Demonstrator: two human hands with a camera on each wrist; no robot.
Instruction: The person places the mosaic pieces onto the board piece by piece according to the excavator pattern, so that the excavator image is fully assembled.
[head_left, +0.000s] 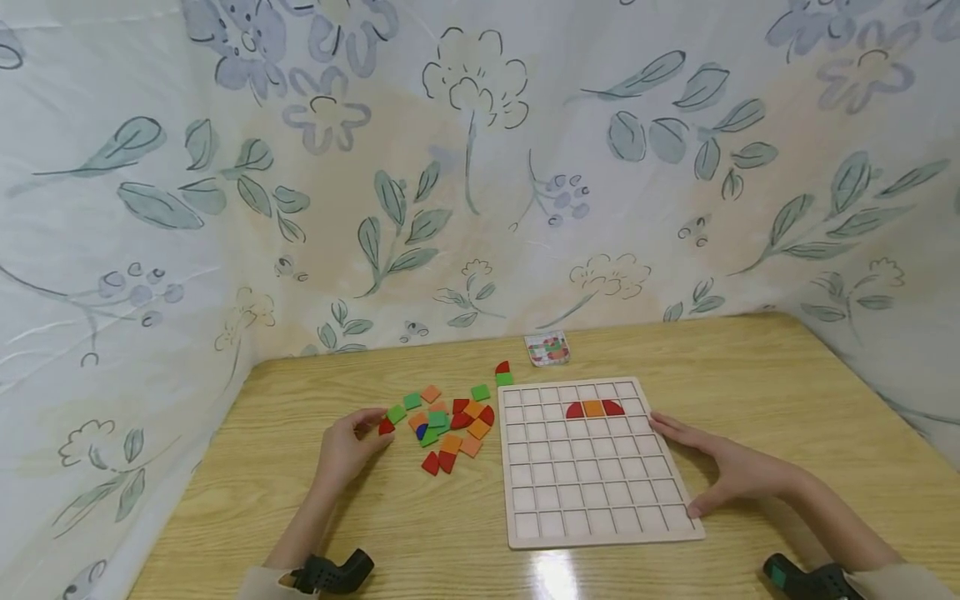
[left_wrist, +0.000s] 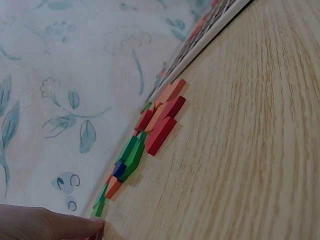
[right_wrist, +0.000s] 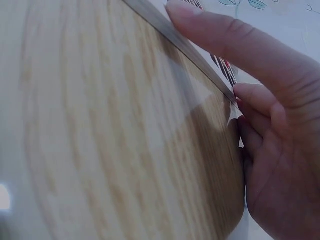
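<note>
My left hand [head_left: 347,450] is at the left edge of a loose pile of coloured tiles, pinching a small red tile [head_left: 386,427] between thumb and fingers. In the left wrist view a fingertip [left_wrist: 92,227] covers most of that tile. A green square tile [head_left: 397,413] lies right beside it. My right hand [head_left: 738,471] rests along the right edge of a pale wooden grid board [head_left: 536,475], its thumb near the lower corner and its fingers farther up. On the board, an orange square [head_left: 594,408] sits between two red quarter-circle tiles [head_left: 575,410] in one row.
Between the left hand and the board lie several red, orange and green tiles, with a blue-marked one [head_left: 422,432] among them. A red and green pair [head_left: 504,374] lies at the board's upper left corner. Behind the board is a patterned card [head_left: 548,349]. A floral cloth [head_left: 480,233] hangs behind the table.
</note>
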